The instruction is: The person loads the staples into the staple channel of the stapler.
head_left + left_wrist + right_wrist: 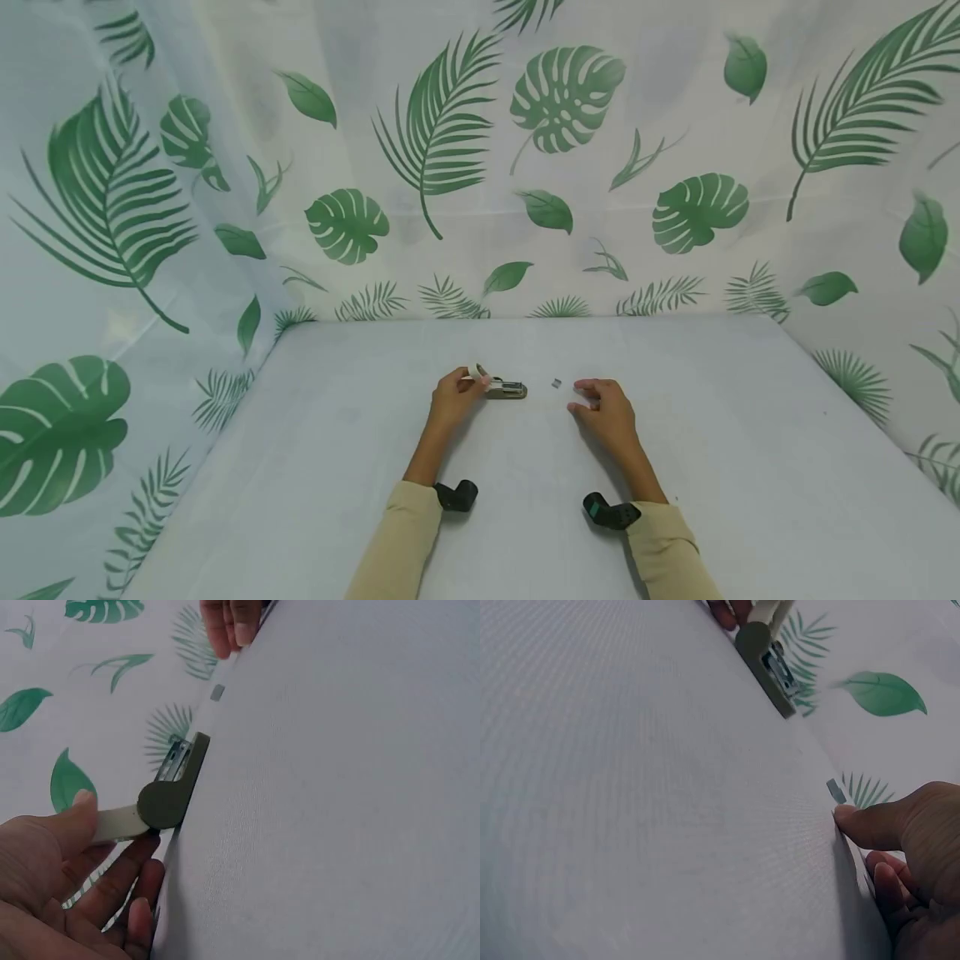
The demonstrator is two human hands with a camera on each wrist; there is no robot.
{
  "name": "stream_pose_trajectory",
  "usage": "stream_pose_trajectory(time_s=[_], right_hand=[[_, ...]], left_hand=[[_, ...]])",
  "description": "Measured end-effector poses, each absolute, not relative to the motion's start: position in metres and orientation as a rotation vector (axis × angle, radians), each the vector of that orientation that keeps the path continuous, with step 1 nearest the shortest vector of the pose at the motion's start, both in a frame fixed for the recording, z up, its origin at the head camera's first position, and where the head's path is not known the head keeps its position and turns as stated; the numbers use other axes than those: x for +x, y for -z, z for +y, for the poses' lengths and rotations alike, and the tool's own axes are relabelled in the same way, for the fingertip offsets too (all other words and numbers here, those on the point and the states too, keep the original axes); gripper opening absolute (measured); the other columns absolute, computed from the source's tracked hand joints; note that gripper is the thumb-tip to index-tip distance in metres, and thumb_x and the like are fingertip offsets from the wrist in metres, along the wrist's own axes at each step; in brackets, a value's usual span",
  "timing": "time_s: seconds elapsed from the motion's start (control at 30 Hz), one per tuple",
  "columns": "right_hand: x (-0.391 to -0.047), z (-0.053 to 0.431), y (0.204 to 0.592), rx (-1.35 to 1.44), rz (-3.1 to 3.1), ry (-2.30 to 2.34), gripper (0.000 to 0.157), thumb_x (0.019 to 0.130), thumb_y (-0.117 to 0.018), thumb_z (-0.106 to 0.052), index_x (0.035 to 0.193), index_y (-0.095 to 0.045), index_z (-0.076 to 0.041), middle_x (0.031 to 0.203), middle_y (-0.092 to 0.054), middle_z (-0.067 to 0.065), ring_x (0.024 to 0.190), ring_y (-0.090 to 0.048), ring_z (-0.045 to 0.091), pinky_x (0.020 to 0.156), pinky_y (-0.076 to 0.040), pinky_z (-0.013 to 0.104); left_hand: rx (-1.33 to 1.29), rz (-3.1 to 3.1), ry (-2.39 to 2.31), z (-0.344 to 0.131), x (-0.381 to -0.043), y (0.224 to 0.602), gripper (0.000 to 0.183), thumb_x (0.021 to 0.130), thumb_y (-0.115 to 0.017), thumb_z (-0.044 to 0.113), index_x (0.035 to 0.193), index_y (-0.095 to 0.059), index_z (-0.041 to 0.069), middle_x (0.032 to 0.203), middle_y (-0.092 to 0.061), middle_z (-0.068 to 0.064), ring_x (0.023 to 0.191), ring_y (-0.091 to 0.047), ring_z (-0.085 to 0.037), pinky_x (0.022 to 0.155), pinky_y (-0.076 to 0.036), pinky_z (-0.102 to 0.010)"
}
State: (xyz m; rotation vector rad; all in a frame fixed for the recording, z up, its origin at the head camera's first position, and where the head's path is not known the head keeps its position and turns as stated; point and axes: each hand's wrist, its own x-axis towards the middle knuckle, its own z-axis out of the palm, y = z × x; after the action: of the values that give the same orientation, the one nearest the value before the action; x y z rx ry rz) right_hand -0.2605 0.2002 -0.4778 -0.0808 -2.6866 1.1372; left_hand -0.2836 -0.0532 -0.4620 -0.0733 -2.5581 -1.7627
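A small stapler (512, 391) with an olive base and a pale top arm lies on the white table, its top arm swung up and its metal staple channel (174, 760) exposed. My left hand (453, 402) pinches the raised arm between thumb and fingers. To the right of the stapler sits a short grey strip of staples (557, 383), apart from it. Just right of that strip is my right hand (611, 415), thumb and fingers parted with nothing between them. In the right wrist view, the thumb tip (845, 813) appears right beside the strip.
The white table (525, 517) meets a leaf-patterned curtain (465, 167) at the back and both sides. Black wrist cameras (611, 512) are strapped at both sleeves and hang over the table.
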Motion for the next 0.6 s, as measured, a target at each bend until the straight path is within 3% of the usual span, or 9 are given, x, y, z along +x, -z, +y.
stream_pose_trajectory(time_s=[0.6], right_hand=[[-0.260, 0.198, 0.476, -0.088, -2.694, -1.110, 0.034, 0.085, -0.074, -0.008, 0.117, -0.066, 0.002, 0.122, -0.057, 0.023, 0.113, -0.058, 0.036, 0.092, -0.051, 0.047]], left_hand=[[-0.151, -2.626, 1.816, -0.040, -0.279, 0.456, 0.039, 0.092, -0.068, 0.035, 0.119, -0.067, 0.008, 0.118, -0.070, -0.015, 0.118, -0.063, -0.031, 0.104, -0.043, -0.051]])
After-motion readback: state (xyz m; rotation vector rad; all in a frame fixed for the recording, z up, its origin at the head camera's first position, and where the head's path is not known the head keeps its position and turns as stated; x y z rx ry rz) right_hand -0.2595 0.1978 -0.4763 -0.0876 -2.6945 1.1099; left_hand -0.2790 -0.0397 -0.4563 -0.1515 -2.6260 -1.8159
